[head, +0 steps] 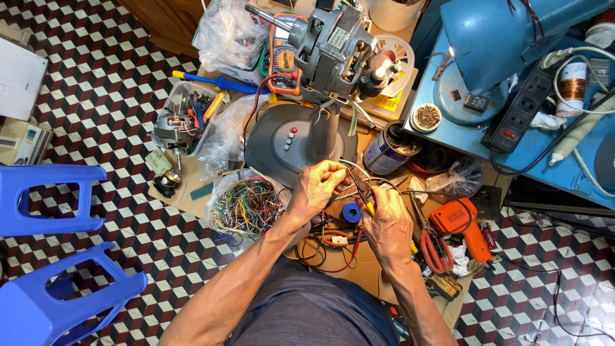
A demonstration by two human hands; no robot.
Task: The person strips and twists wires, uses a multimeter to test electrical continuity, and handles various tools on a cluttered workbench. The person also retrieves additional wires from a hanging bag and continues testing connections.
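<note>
Two containers sit apart: a clear tub (186, 102) holding tools, a small cup (427, 117) of brown bits. Left hand (317, 187) pinches white wires (351, 168); right hand (387, 224) grips pliers (362, 188) pointing up-left before the fan base (275, 138).

Clear plastic bag (229, 32) at eleven o'clock. Multimeter (284, 62) screen, grey in orange casing, at twelve. Blue-labelled can (388, 152) near centre. Crumpled clear bag (466, 176) at three.
</note>
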